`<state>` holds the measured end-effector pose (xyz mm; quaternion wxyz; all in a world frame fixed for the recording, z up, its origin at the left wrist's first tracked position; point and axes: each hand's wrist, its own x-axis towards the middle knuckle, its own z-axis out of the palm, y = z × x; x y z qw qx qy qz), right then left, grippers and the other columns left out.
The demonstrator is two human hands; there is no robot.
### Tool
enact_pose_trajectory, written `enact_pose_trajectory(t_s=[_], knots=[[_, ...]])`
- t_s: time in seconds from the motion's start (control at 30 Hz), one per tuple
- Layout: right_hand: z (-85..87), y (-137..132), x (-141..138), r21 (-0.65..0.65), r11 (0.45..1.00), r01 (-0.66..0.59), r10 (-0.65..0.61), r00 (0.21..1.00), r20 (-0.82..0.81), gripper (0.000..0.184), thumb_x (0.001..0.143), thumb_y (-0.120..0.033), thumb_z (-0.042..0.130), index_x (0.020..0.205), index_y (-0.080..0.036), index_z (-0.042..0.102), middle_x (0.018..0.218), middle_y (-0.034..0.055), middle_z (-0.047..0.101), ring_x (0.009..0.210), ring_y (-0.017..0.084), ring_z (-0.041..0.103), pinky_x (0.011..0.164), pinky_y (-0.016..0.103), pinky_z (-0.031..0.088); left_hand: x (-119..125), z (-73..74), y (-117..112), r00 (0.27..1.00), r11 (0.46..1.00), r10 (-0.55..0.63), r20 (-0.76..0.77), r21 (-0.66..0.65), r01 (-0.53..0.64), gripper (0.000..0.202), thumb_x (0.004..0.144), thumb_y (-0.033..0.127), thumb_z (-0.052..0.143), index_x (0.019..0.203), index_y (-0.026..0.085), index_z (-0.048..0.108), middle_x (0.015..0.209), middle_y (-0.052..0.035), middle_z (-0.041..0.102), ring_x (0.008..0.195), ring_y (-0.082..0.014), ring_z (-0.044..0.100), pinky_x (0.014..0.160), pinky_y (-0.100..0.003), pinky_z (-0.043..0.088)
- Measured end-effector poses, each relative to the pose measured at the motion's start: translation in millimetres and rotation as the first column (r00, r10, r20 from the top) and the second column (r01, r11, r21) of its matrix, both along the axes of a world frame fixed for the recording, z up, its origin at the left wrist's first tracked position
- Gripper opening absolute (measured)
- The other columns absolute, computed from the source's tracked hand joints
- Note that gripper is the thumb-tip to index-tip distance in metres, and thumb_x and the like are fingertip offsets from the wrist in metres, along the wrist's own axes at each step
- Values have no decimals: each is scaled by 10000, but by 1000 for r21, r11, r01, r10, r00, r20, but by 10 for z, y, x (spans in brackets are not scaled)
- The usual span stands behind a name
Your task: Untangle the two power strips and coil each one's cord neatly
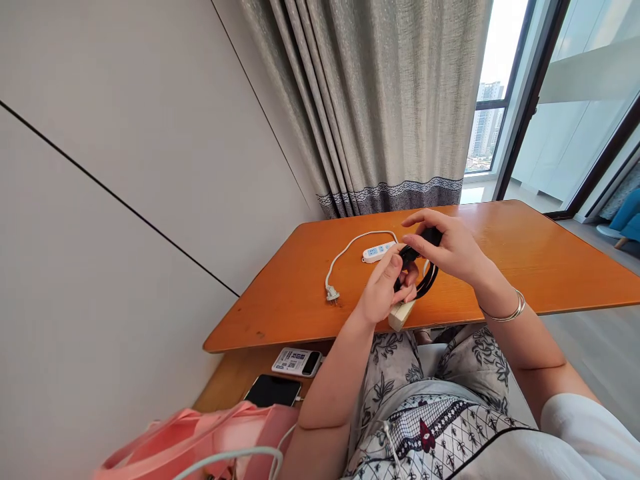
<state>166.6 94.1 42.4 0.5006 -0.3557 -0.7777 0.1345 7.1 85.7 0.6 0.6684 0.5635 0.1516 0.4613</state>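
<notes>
Over the front edge of an orange wooden table (525, 260), both hands work on a coiled black cable (425, 283). My left hand (383, 287) is closed around the coil, with a cream-coloured block (401, 313) showing just under it. My right hand (447, 247) pinches the black cable's plug end from above, fingers curled. A white power strip (379, 251) lies on the table just beyond the hands. Its white cord loops left to a plug (332, 293).
A grey curtain (380, 100) hangs behind the table, with a window and glass door at the right. On a lower wooden surface at the left lie a dark phone (273, 391) and a white device (297, 361). A pink bag (200, 443) sits at the bottom left.
</notes>
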Motion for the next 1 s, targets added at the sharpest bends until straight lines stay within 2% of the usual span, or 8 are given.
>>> enact_pose_trajectory(t_s=[0.2,0.3,0.43,0.53,0.7,0.8,0.87,1.0], knots=[[7,-36,18,-16,1000,17,-18,1000,-11,300,889,-447,641,1036,-187,668,718,-15,652,655,115,567,682,275,439,-17,25,-15,994,999,9,-107,-48,-14,513,720,610,782,809,200,486,515,126,355,367,-13,232,417,-182,322],[-119,6,48,-22,997,-71,67,986,-154,480,879,-580,613,1182,-207,622,876,24,675,787,147,621,709,282,473,-18,15,-10,998,997,40,-57,-67,-43,530,729,622,769,761,199,452,522,131,317,357,-4,206,416,-177,330],[-601,143,44,-111,974,-196,132,895,-426,661,913,-754,371,1303,-240,513,1183,104,644,1005,200,666,791,327,540,-33,29,38,990,979,121,74,-172,-106,539,797,613,719,709,196,389,511,126,288,331,1,189,399,-167,321],[-1069,183,1,-289,899,-330,161,861,-482,710,919,-773,314,1306,-210,504,1210,140,658,1094,239,669,885,383,541,-53,71,83,963,946,197,181,-292,-139,499,904,578,612,703,200,356,501,127,232,315,-3,150,383,-159,292],[-1493,-21,-57,-466,750,-469,373,882,-288,1000,779,-714,663,1536,-196,264,1480,199,485,1351,293,504,1130,480,398,-55,97,164,881,905,364,302,-338,-258,457,982,529,501,703,200,352,495,117,245,325,-18,152,398,-156,299],[-1505,-188,-70,-423,834,-354,357,931,-74,1199,728,-524,809,1598,-204,47,1602,228,279,1483,309,321,1217,513,260,-52,55,251,824,876,466,323,-299,-378,454,964,527,537,695,193,387,508,106,301,349,-22,206,450,-163,355],[-1469,-277,-69,-319,900,-298,324,946,30,1200,732,-421,817,1599,-204,17,1606,240,223,1510,315,253,1231,531,214,-56,12,321,792,850,519,322,-292,-439,451,958,518,551,684,188,411,517,99,333,365,-26,236,488,-174,389],[-1371,-426,-43,-241,934,-263,295,949,107,976,718,-304,802,1538,-227,277,1596,216,163,1548,347,72,1212,576,224,-69,-76,449,764,816,571,302,-314,-485,450,984,483,519,662,180,437,510,91,368,374,-31,265,524,-188,416]])
